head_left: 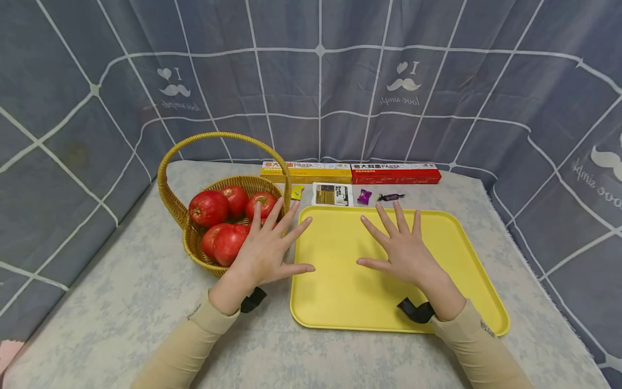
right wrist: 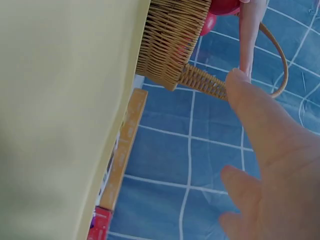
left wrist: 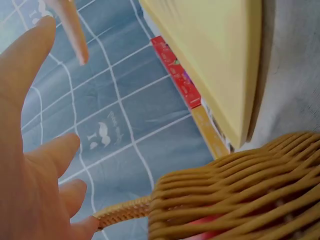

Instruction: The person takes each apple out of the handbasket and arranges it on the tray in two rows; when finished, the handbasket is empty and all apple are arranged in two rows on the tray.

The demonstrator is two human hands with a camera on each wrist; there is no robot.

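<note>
With fingers spread wide, my left hand (head_left: 264, 251) hovers between the basket and the tray, overlapping the basket's right side in the head view. It holds nothing. My right hand (head_left: 405, 251), fingers likewise spread, is over the yellow tray (head_left: 335, 302) and holds nothing. The wicker basket (head_left: 194, 248) with a tall arched handle (head_left: 228, 135) contains several red, round fruits (head_left: 209, 208) that look like pomegranates or apples. In the left wrist view the basket's woven wall (left wrist: 235, 190) is below and beside the hand. The tray's surface shows bare between the hands.
Along the back lie a yellow pasta box (head_left: 306, 173) and a red pasta box (head_left: 396, 174). In front of them are a yellow wrapped sweet (head_left: 297, 192), a white printed packet (head_left: 332, 194), a purple sweet (head_left: 364, 196) and a dark twisted-wrapper sweet (head_left: 391, 197). A checked curtain (head_left: 320, 81) surrounds the table.
</note>
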